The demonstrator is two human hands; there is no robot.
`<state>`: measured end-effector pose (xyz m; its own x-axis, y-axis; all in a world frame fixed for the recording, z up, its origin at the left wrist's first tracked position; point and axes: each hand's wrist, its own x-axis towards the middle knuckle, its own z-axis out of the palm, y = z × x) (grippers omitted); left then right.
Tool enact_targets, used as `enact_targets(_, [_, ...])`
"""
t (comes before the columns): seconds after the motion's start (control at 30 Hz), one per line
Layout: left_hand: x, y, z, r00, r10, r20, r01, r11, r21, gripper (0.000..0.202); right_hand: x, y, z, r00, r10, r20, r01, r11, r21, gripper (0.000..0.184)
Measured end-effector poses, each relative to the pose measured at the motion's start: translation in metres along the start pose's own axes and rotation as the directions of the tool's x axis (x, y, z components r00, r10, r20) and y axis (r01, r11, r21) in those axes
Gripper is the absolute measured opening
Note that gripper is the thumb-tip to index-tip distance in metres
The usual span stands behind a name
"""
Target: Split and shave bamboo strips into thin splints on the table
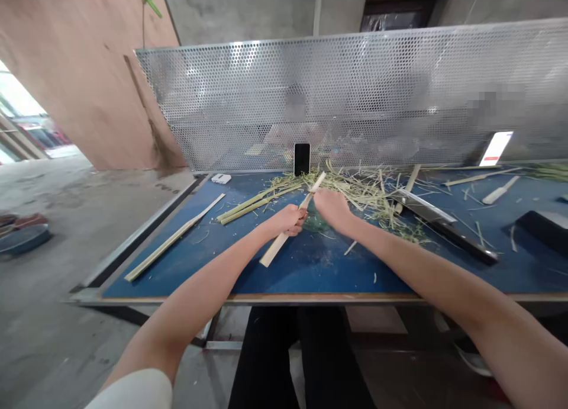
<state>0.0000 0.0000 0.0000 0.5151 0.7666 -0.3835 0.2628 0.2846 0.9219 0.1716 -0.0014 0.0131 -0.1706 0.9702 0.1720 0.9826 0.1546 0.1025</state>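
Both my hands meet over the blue table (310,267). My left hand (287,220) is closed around a pale bamboo strip (275,249) that slants from near the front up toward the back. My right hand (332,209) is closed just beside it, pressed against the upper part of the same strip; what else its fingers hold is hidden. A heap of thin bamboo shavings (364,193) lies right behind my hands.
A long bamboo strip (173,238) and two greenish strips (252,205) lie at the left. A large cleaver (437,219) rests at the right, a dark block (544,228) beyond it. A phone (302,158) leans on the perforated metal screen (355,95).
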Motion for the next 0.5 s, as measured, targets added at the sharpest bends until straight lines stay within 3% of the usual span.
enact_targets(0.07, [-0.005, -0.001, 0.003, 0.998, -0.038, 0.047, 0.039, 0.999, -0.023, 0.033, 0.004, 0.014, 0.001, 0.999, 0.034, -0.006, -0.034, 0.999, 0.016, 0.040])
enact_targets(0.2, [-0.017, -0.003, 0.009, 0.995, 0.095, -0.011, -0.095, 0.995, 0.029, 0.033, 0.007, 0.036, 0.004, 0.995, 0.091, -0.029, -0.090, 0.995, 0.054, 0.034])
enact_targets(0.33, [-0.026, 0.000, 0.010, 0.987, 0.149, 0.052, -0.152, 0.988, 0.042, 0.028, 0.009, 0.045, 0.007, 0.981, 0.170, -0.089, -0.148, 0.965, 0.215, 0.034])
enact_targets(0.4, [-0.028, 0.002, 0.008, 0.976, 0.196, 0.097, -0.201, 0.979, 0.040, 0.027, 0.011, 0.047, 0.010, 0.979, 0.168, -0.119, -0.119, 0.932, 0.342, 0.039])
enact_targets(0.5, [-0.029, 0.003, 0.004, 0.961, 0.248, 0.120, -0.258, 0.963, 0.073, 0.026, 0.011, 0.046, 0.014, 0.983, 0.070, -0.168, 0.021, 0.874, 0.486, 0.045])
